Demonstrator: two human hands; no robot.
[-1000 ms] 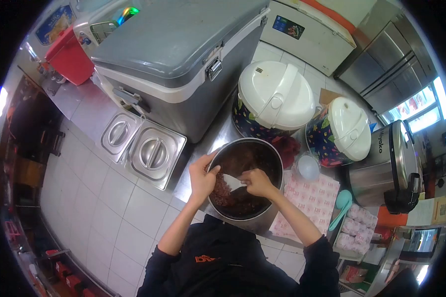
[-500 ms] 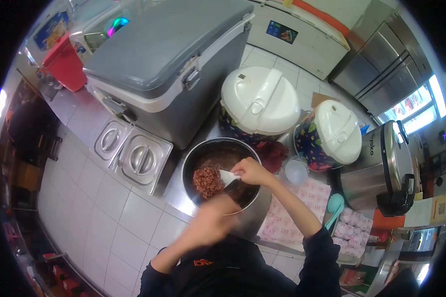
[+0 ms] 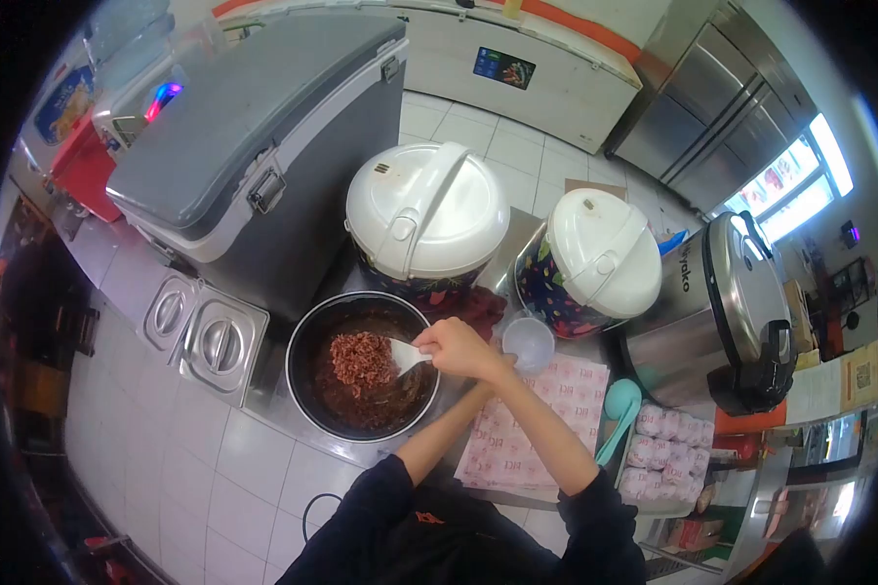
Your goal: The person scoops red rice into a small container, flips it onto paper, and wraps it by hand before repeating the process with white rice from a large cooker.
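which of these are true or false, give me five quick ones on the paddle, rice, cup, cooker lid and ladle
1. The right hand holds the white paddle. True.
2. The rice is bright white. False: it is reddish brown.
3. The clear cup is inside the pot. False: it is outside, near the printed paper.
4. The turquoise ladle lies beside the wrapped packets. True.
5. The large white cooker lid stands open. False: it is closed.
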